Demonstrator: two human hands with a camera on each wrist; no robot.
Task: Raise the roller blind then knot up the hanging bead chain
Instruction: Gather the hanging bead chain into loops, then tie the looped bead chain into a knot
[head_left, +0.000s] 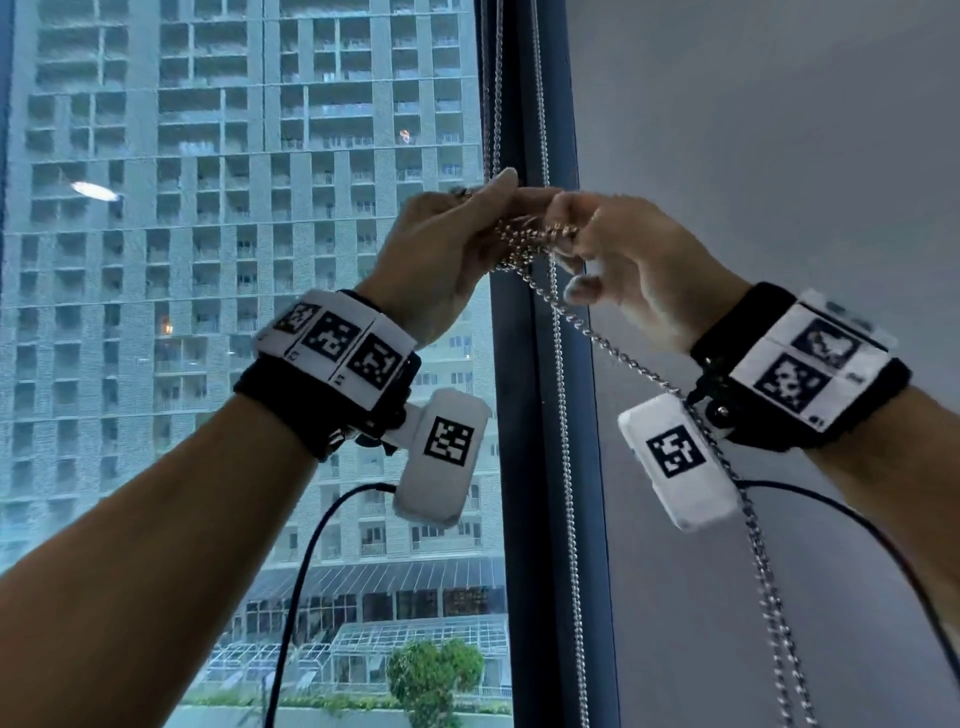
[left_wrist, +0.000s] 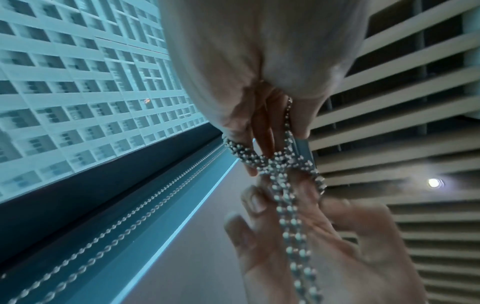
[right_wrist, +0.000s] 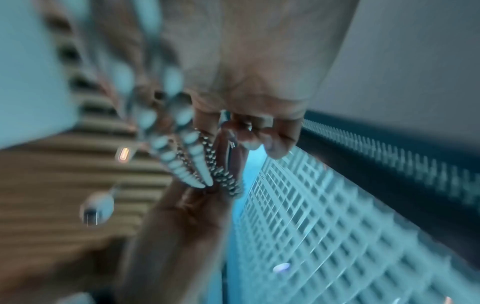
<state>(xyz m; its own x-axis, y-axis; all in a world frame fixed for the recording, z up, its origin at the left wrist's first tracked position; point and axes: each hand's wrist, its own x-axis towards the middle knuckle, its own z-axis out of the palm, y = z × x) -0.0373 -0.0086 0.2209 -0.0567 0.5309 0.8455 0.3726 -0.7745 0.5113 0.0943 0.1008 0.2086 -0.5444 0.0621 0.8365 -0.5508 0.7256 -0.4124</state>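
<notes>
You have two hands in the head view: one left hand (head_left: 441, 249) left of centre and one right hand (head_left: 634, 265) right of centre. One bead chain (head_left: 524, 244) bunches between them. Two wrist bands (head_left: 337, 353) appear lower down, with two white camera units (head_left: 444, 462). Two black cables (head_left: 306, 566) trail below.

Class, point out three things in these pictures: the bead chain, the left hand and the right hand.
bead chain (head_left: 524, 244): head view, bunched loops between both hands.
left hand (head_left: 441, 260): head view, back of the hand.
right hand (head_left: 644, 280): head view, the palm side.
</notes>
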